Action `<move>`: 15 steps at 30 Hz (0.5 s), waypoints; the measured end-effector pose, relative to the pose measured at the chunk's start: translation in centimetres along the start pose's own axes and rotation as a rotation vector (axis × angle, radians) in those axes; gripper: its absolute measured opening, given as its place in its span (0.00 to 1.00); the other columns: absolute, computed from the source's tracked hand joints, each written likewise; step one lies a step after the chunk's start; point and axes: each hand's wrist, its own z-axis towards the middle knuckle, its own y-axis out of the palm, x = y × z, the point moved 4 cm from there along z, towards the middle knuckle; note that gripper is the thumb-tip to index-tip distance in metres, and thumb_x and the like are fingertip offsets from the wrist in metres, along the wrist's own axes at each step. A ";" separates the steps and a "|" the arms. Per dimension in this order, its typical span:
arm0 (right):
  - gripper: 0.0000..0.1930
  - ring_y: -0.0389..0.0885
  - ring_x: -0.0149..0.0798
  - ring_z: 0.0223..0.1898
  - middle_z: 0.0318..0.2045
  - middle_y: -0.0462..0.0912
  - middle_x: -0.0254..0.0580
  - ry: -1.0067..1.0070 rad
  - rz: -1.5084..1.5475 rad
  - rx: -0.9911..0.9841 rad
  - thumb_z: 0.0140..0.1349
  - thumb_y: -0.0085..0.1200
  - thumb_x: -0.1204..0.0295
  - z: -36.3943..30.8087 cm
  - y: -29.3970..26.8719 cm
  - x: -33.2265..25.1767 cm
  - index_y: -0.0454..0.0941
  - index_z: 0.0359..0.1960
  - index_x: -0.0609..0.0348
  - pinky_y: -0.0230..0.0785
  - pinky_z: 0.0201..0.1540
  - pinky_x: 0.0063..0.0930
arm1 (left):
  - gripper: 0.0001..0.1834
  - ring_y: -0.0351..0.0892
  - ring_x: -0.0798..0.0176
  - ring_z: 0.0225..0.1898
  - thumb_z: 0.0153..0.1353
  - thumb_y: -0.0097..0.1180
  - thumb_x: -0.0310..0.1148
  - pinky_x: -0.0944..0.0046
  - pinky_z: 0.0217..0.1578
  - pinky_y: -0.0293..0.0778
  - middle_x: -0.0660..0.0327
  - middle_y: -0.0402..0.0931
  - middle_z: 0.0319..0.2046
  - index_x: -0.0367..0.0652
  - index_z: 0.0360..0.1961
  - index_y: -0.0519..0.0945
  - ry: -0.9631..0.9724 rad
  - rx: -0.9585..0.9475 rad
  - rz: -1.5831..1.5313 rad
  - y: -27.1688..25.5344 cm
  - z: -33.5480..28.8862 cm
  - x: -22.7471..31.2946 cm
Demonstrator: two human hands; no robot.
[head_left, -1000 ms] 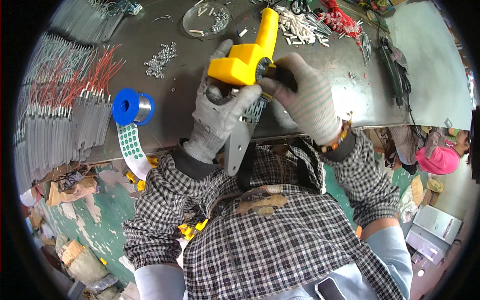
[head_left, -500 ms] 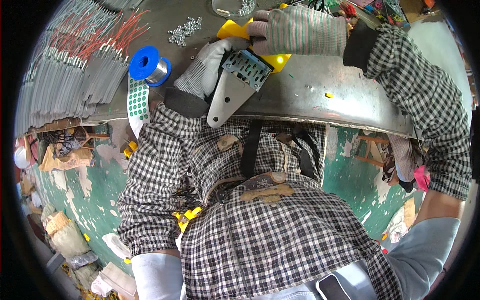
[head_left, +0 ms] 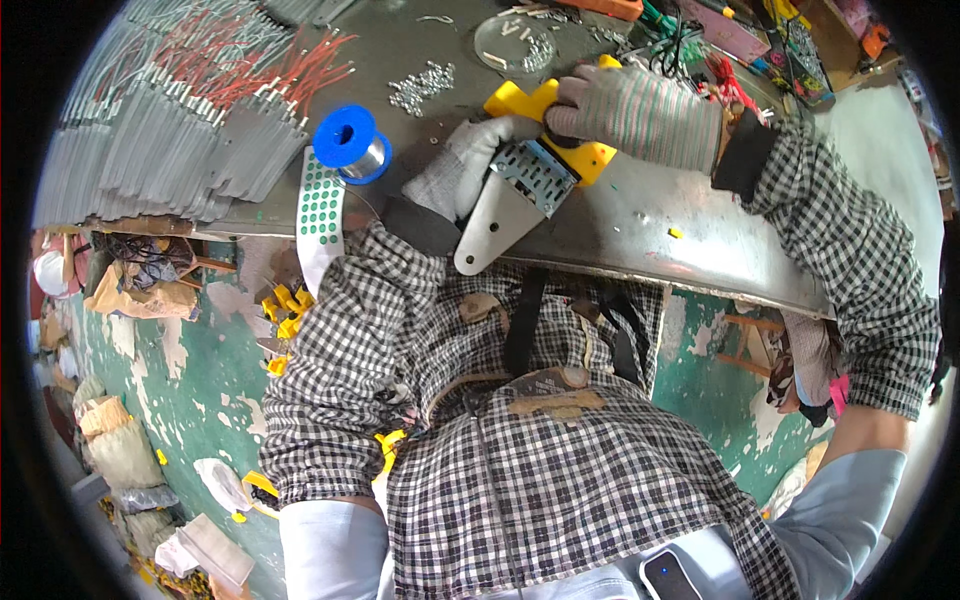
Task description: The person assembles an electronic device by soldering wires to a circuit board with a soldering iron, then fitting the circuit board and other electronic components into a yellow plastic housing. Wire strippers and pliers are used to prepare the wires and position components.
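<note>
My left hand (head_left: 462, 165), in a grey knit glove, is closed on the near left side of a yellow plastic part (head_left: 518, 99). Fixed to that part is a shiny slotted metal bracket (head_left: 535, 176), from which a flat grey tapered plate (head_left: 490, 228) with holes points toward me. Over the far side curls my right hand (head_left: 640, 115), in a striped glove, its fingers closed on the yellow part. What lies beneath those fingers is hidden. The part is held at the metal tabletop (head_left: 640, 215), near its front edge.
A blue spool of wire (head_left: 348, 140) stands on a strip of green round stickers (head_left: 320, 205). Grey strips with red wires (head_left: 180, 160) pile up at left. Small screws (head_left: 422, 88) lie beyond my left hand, near a round clear dish (head_left: 515, 45). Cables and tools crowd the far right.
The whole view has shifted, so the table and hands appear further right and lower. Both hands keep nearly the same grip on the yellow part.
</note>
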 end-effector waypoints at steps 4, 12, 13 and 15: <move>0.20 0.82 0.49 0.23 0.23 0.80 0.43 1.062 0.008 -0.163 0.59 0.56 0.49 1.6 -0.7 -1.9 0.77 0.44 0.51 0.76 0.26 0.41 | 0.16 0.82 0.63 0.39 0.64 0.54 0.34 0.62 0.45 0.78 0.58 0.81 0.38 0.40 0.51 0.75 -0.356 0.058 -1.240 1.9 -1.7 2.1; 0.13 0.82 0.52 0.32 0.39 0.78 0.46 0.536 0.172 -0.111 0.57 0.58 0.69 0.2 -2.2 -3.1 0.73 0.43 0.56 0.75 0.31 0.45 | 0.32 0.77 0.59 0.53 0.55 0.62 0.36 0.58 0.52 0.73 0.52 0.78 0.50 0.37 0.60 0.69 -0.291 0.496 -0.098 2.9 -0.2 -3.6; 0.12 0.81 0.54 0.34 0.37 0.77 0.50 0.577 0.254 -0.017 0.57 0.59 0.68 -0.8 -0.7 -3.0 0.74 0.40 0.57 0.73 0.35 0.47 | 0.37 0.77 0.55 0.54 0.55 0.63 0.38 0.57 0.54 0.72 0.49 0.77 0.52 0.36 0.63 0.65 -0.328 0.513 -0.054 3.3 -0.4 -3.2; 0.12 0.82 0.55 0.32 0.33 0.80 0.52 0.705 0.233 -0.112 0.59 0.58 0.66 -2.8 1.0 -2.1 0.75 0.41 0.58 0.73 0.33 0.46 | 0.43 0.75 0.47 0.57 0.54 0.64 0.42 0.54 0.56 0.71 0.43 0.74 0.54 0.35 0.66 0.60 -0.411 0.461 0.106 4.1 0.5 -0.4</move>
